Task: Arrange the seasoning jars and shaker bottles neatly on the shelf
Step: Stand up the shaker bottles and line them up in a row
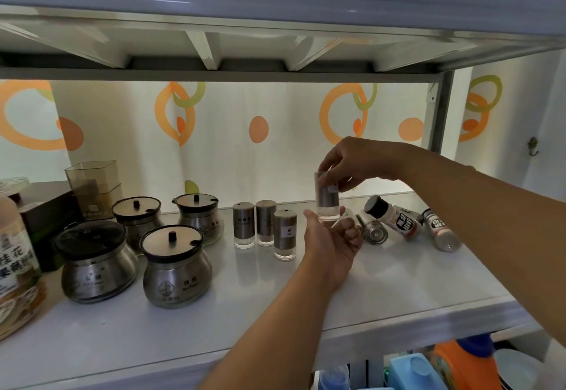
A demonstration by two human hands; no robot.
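Head view: my right hand pinches the shaker bottle by its top, just above the shelf. My left hand cups loosely under its glass base. I judge it light, rigid, slick and breakable, best gripped around the steel sleeve.

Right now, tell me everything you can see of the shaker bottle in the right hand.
The shaker bottle is a small cylinder with a brushed-metal-looking sleeve, a small pale label, and clear glass-like bands above and below it. It is upright, lifted off the white shelf, right of three standing shakers like it. The right hand pinches its upper part from above. The left hand is cupped palm-up beneath its base; contact there is unclear.
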